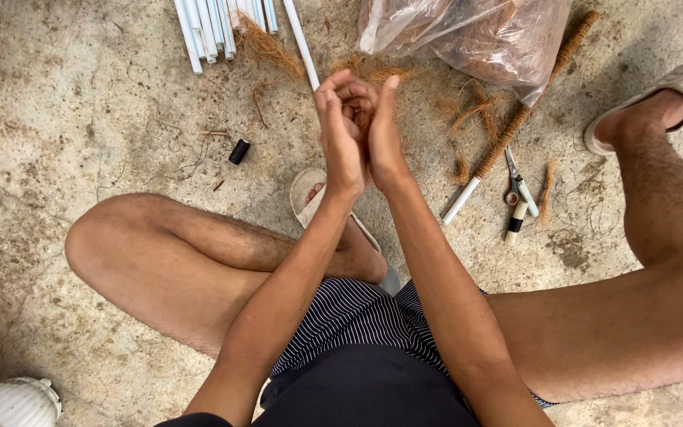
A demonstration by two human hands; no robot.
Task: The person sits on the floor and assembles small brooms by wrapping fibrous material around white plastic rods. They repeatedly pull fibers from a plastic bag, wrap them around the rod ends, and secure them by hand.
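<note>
Hands pressed palm to palm over a fibre wad, above the concrete floor (81,119).

Left hand (340,134) and right hand (383,134) are closed together, fingers curled, gripping a brown fibre wad (360,111) between the palms; only its top edge shows. Wad sits directly between both hands, neither nearer; its long axis cannot be told. Beyond the fingertips: white pipes (215,28) and a fibre bag (468,35). To the right, well apart: fibre-wrapped pipe (527,111) lying diagonal, scissors (518,183) beside it. Black spool (239,151) to the left.
</note>
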